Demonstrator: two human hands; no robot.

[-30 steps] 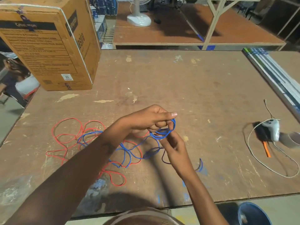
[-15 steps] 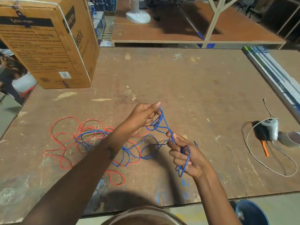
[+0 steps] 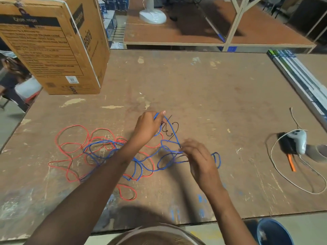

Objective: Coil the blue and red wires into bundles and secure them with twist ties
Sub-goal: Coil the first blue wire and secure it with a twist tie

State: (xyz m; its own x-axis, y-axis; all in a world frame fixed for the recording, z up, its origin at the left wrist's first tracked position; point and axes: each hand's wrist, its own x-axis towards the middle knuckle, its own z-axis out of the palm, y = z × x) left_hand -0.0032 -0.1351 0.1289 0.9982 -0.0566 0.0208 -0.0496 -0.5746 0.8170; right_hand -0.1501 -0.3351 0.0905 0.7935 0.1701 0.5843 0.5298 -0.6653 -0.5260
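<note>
Two hands, left hand [image 3: 147, 126] and right hand [image 3: 198, 154], each pinching one blue wire [image 3: 169, 128].

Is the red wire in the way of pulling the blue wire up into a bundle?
Partly. Both hands, the left hand and the right hand, already hold the blue wire. But on the table its loose loops cross and tangle with the red wire under the left forearm.

One tangled blue wire [image 3: 113, 144] and one looping red wire [image 3: 70, 138] — both on one scuffed plywood table [image 3: 212, 85]. One brown cardboard box [image 3: 53, 46], one white cord [image 3: 276, 170] — plus two bare hands: left [image 3: 146, 126], right [image 3: 200, 156].
</note>
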